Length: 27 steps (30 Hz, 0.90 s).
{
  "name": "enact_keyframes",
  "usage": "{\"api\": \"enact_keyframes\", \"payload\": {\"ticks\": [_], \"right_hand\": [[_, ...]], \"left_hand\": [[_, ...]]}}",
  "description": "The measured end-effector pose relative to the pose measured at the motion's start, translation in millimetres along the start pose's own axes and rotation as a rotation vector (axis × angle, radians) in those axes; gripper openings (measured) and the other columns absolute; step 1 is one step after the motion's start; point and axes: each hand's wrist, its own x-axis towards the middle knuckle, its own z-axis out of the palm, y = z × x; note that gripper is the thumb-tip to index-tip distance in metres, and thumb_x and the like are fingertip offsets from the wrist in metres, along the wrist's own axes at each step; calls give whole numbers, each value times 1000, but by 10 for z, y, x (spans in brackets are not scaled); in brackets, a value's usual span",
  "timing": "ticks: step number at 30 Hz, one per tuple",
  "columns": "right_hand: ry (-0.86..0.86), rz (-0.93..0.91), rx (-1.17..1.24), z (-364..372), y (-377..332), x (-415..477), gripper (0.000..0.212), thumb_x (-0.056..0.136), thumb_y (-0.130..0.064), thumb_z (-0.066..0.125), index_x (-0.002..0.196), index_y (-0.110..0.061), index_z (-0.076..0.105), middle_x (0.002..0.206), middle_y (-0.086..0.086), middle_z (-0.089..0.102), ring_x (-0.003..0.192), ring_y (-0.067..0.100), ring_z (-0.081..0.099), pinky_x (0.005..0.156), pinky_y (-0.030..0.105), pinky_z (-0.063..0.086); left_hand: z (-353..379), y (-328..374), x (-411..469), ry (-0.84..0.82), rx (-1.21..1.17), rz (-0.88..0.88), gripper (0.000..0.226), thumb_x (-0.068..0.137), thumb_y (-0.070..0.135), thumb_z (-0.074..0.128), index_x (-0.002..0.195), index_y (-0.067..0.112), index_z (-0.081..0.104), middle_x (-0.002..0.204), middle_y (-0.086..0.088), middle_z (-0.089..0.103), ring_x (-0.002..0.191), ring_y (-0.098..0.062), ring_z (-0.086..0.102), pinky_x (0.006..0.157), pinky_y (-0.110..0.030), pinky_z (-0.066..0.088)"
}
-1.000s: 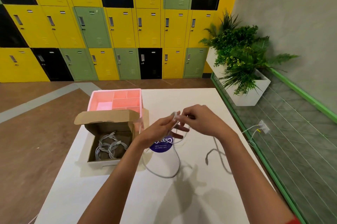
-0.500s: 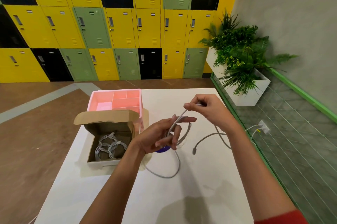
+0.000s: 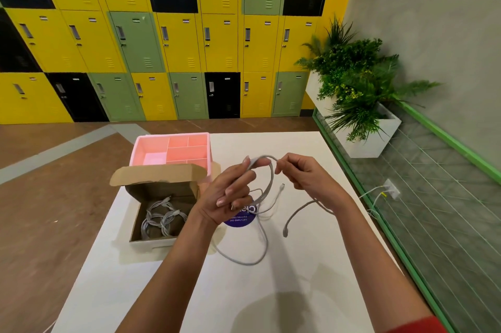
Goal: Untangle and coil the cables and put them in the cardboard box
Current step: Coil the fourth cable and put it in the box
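grey cable [image 3: 270,180] stands as a rough upright loop in the air between the two hands, above the white table [image 3: 298,278]. the left hand [image 3: 233,194] has its fingers curled round the gathered turns, and the top of the loop rides over a raised fingertip. the right hand [image 3: 303,178] pinches the same strand just beside that fingertip, so the hands are close but not touching. from the right hand the loose tail drops under the wrist and ends in a free plug [image 3: 285,232] near the tabletop; whether it touches i cannot tell. another bend of slack lies on the table below the left forearm. a good share looks not yet coiled, and it lies on the right and near side of the loop, so i judge the right hand must feed it across to the left.

the cardboard box [image 3: 162,189] sits open to the left of the hands, nearer the left hand, with several coiled cables [image 3: 162,220] inside. a pink divided tray [image 3: 173,148] stands just behind it, and a round purple sticker [image 3: 241,220] shows on the table beneath the left hand.
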Motion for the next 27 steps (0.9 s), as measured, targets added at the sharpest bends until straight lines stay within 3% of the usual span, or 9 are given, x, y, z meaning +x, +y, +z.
{"api": "enact_keyframes", "payload": {"ticks": [4,7,11,17,21,24,27], "right_hand": [[-91,29,-17,19,102,-6,25,100,-25,47,88,-10,63,59,-3,44,55,10,41,55,19,36],[-111,75,-16,92,187,-17,29,102,-23,43,92,-8,65,63,-1,47,57,11,44,57,20,39],[-161,128,-63,204,272,-24,28,103,-22,40,95,-8,63,64,1,54,57,14,53,57,22,45],[-93,120,-253,213,417,-29,7,91,-15,62,97,-15,65,83,-3,64,75,9,59,77,29,51],[50,26,-346,188,427,-43,37,78,-10,76,109,-20,58,101,0,57,84,14,59,73,17,51],[107,-41,-408,154,451,-51,52,76,3,74,117,-23,53,100,0,54,84,17,59,73,21,54],[137,-62,-377,111,433,-84,50,80,7,67,116,-25,54,94,1,56,81,13,62,70,21,55]], "left_hand": [[37,44,15,12,-3,21,44,98,26,51,134,1,47,45,4,31,26,-4,41,37,-14,39],[35,42,33,16,-6,34,49,101,27,44,141,1,38,45,4,42,26,-7,31,40,-14,41],[26,10,64,74,25,79,51,101,29,33,145,3,33,46,5,47,28,-4,41,44,-13,44],[6,19,89,117,52,122,55,97,30,47,144,3,35,47,7,44,29,-2,40,50,-12,46],[-47,46,125,188,48,179,51,100,27,35,145,2,33,47,7,44,30,-2,39,50,-12,48],[-110,68,126,188,2,223,62,93,27,58,144,2,34,49,6,44,31,-3,40,52,-14,51],[-162,107,121,199,-12,271,74,86,27,69,144,2,32,50,5,45,32,-3,42,53,-13,51]]}}
